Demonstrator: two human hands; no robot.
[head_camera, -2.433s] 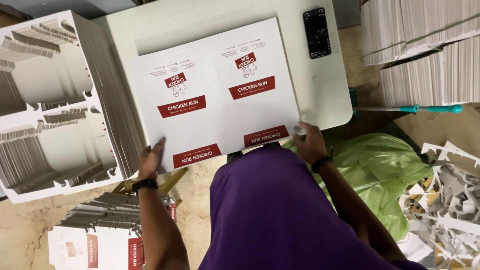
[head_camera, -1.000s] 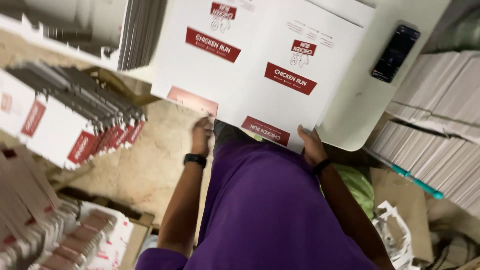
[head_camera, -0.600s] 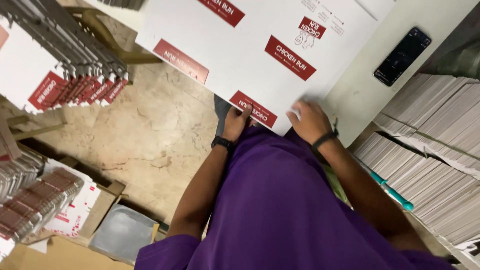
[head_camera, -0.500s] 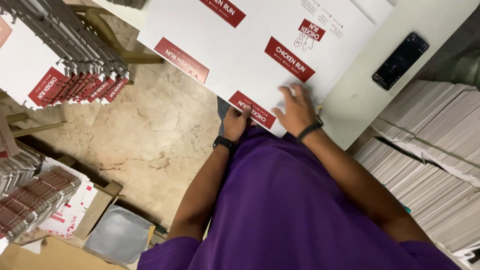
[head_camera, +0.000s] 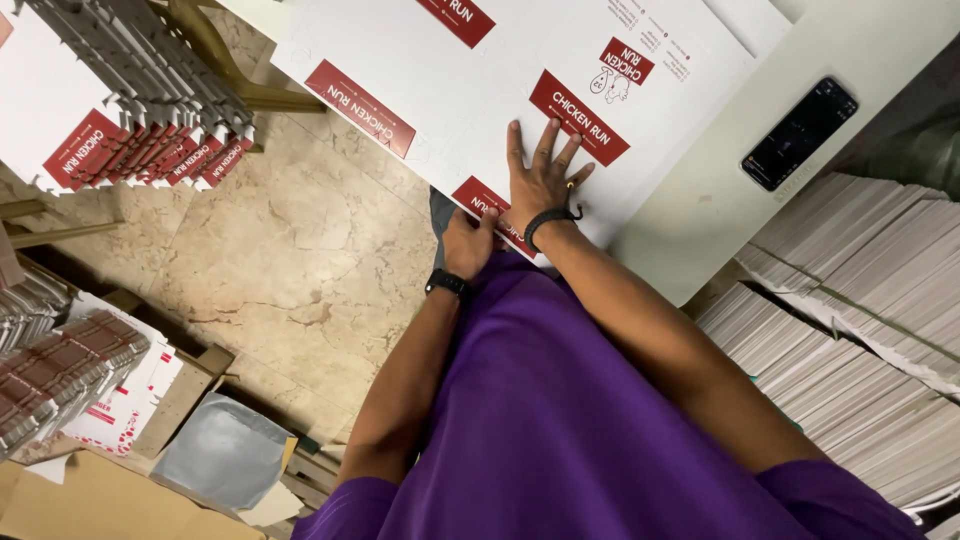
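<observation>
White cardboard printed with dark red label bars, a flat unfolded box sheet (head_camera: 520, 70), lies on the pale grey table (head_camera: 700, 200) and overhangs its near edge. We see the right hand (head_camera: 543, 180) pressed palm down on the sheet's near part, its fingers (head_camera: 515, 145) spread wide and flat, a black band at the wrist. The left hand (head_camera: 468, 245) sits just beside it at the sheet's near edge, fingers curled together and pinching that edge at a red bar, a black watch on the wrist. A black phone (head_camera: 798, 133) lies on the table to the right, apart from the sheet. Stacks of the same flat white sheets (head_camera: 860, 320) stand at the right, and folded white and red cartons (head_camera: 130, 110) lean in a row at upper left above the marbled beige floor (head_camera: 300, 260).
</observation>
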